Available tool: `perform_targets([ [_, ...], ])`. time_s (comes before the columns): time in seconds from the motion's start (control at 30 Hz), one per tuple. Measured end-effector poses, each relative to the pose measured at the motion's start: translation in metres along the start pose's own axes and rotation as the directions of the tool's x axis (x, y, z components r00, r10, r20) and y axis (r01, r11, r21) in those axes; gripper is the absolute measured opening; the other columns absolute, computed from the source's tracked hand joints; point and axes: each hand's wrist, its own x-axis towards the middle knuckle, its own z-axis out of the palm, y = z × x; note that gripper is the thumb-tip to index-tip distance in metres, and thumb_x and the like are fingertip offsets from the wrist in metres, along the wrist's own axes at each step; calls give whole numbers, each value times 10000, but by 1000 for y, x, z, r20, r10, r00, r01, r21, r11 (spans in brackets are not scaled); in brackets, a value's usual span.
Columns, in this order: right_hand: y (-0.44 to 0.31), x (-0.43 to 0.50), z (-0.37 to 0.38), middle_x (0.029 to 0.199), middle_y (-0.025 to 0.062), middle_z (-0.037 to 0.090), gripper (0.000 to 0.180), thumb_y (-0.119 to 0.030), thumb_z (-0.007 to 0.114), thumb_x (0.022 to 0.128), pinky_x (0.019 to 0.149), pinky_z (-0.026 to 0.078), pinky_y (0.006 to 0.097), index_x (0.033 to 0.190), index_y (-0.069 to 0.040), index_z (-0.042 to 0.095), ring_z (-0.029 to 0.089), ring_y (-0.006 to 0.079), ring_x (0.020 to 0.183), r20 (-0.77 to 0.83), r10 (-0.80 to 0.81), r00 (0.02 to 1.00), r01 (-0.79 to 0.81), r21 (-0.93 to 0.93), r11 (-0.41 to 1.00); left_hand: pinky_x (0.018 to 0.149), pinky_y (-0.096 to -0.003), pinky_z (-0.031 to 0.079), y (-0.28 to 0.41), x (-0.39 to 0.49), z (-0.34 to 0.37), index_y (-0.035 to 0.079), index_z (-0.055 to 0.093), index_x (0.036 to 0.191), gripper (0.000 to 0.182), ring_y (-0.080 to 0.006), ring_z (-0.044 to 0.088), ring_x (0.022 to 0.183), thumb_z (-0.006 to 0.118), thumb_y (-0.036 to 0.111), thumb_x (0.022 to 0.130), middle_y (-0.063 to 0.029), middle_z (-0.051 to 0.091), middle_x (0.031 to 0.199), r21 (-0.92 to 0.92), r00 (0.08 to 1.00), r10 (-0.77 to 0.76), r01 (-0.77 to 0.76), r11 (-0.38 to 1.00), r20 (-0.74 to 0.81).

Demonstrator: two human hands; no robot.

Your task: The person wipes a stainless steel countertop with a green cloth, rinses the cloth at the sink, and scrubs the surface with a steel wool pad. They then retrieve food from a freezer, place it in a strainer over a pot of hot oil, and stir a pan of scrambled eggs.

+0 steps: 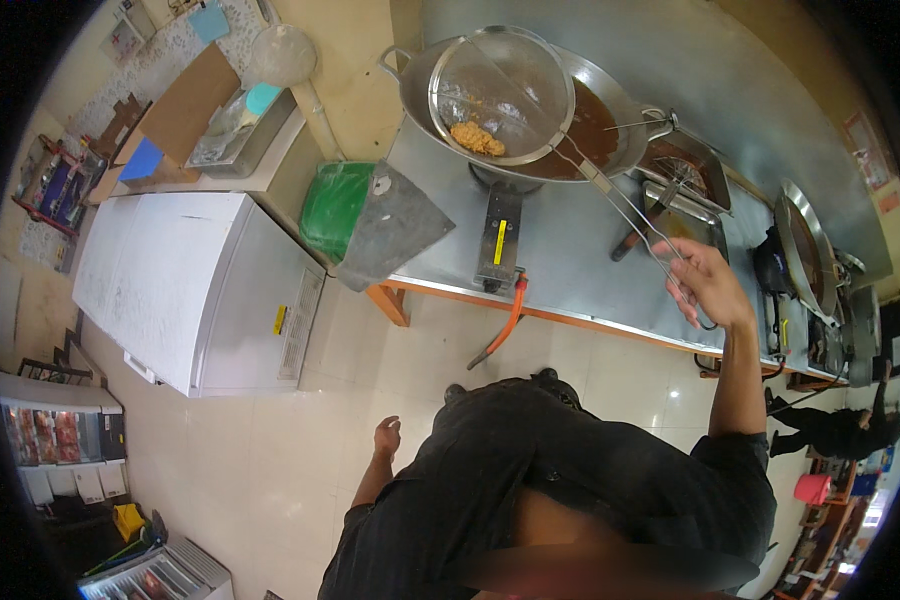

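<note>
My right hand (701,281) grips the wire handle of a large round mesh strainer (510,82). One golden-brown fried piece of food (478,139) lies in the mesh, near its lower rim. Beneath the strainer is a wide metal wok (622,154) holding brown oil (589,112); from this angle I cannot tell whether the strainer rests on its rim. The wok sits over a gas burner (500,232) on the steel-topped table. Away from the table, my left hand (388,436) hangs low over the tiled floor, holding nothing, its fingers slightly apart.
Right of the wok are metal trays (690,225), a dark-handled utensil (630,244) and a second wok (802,244). An orange gas hose (510,322) dangles off the table edge. To the left stand a white chest freezer (165,277) and a green tub (335,206). Another person (840,431) is at far right.
</note>
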Motion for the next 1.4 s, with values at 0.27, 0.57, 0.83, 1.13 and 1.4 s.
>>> perform_targets([
  [0.27,-4,-10,5,610,12,513,334,-92,420,1035,364,370,243,1340,-7,525,465,76,395,18,-55,998,57,-120,991,585,-341,520,-6,8,-1,87,687,1255,346,-186,634,685,593,209,946,-85,671,851,102,970,231,-238,966,73],
  [0.57,-4,-4,6,634,36,552,299,-87,416,1023,303,324,246,1263,40,541,436,75,365,-18,6,1000,0,318,948,579,-304,483,15,18,7,85,695,1236,327,-132,586,623,595,188,942,-45,643,804,-66,996,26,-20,998,86],
  [0.83,5,-33,-44,712,-6,578,337,-187,498,1050,287,298,191,1321,7,548,388,14,408,-233,-42,972,151,472,869,490,-284,451,13,24,19,98,653,1287,343,-144,588,640,588,203,968,-43,637,863,-93,981,30,-13,996,192],
  [1.13,27,-137,-122,746,31,562,362,-217,498,1043,301,318,186,1325,5,549,395,21,432,-658,54,751,223,329,918,514,-306,463,41,21,33,114,628,1321,368,-165,605,684,597,209,967,-71,652,918,127,959,-130,100,987,251],
  [1.4,167,-137,-143,713,41,582,280,-155,524,986,351,389,299,1229,-34,595,525,126,451,-746,301,594,-237,195,952,734,-334,532,85,38,49,89,612,1322,367,-177,608,812,610,191,970,-84,653,955,96,973,-66,46,994,222],
])
